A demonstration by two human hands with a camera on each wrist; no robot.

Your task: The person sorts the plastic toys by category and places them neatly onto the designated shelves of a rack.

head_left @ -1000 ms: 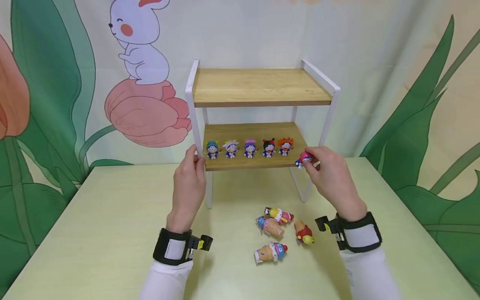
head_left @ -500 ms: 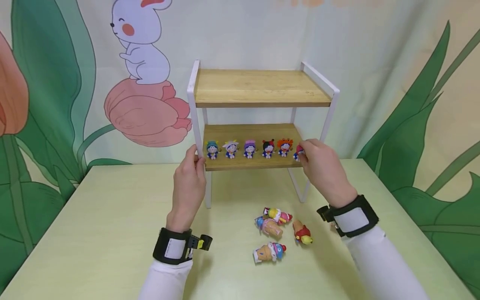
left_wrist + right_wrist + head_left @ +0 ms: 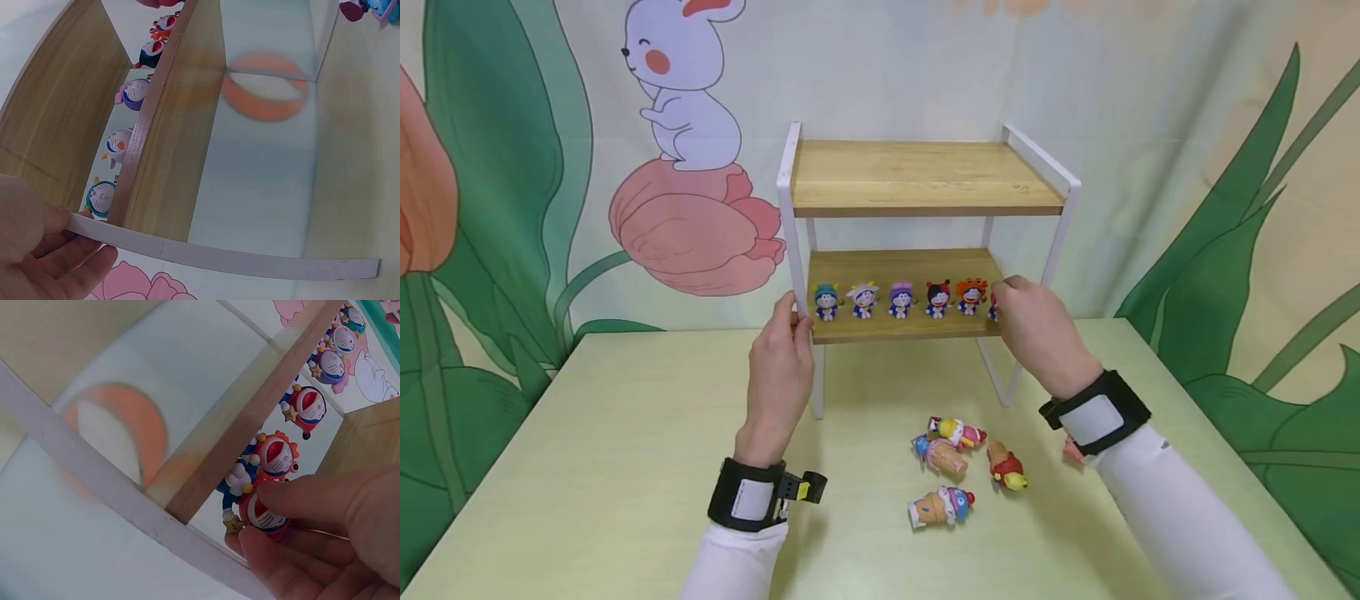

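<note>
My right hand [image 3: 1045, 337] pinches a small figurine [image 3: 265, 515] with a red-pink hood at the right end of the lower shelf [image 3: 902, 333]. In the head view the fingers hide most of it. Right beside it stands a figurine with an orange crab hat [image 3: 972, 296]. Farther left in the same row are figurines with a black-and-red hat [image 3: 937, 300], a purple hat [image 3: 901, 300], a white horned hat [image 3: 863, 300] and a teal hat [image 3: 826, 302]. My left hand [image 3: 778, 375] grips the white left post [image 3: 219, 255] of the rack.
Several cone-bodied figurines lie on the table before the rack, including one with a blue-pink top [image 3: 942, 507] and one in red and yellow [image 3: 1006, 467]. A pink item [image 3: 1072, 452] shows partly behind the right wrist. The upper wooden shelf [image 3: 925, 175] spans above the row.
My right hand has moved left and inward with the red-pink hooded figurine, from outside the right post to the end of the row. The left hand has stayed on the post.
</note>
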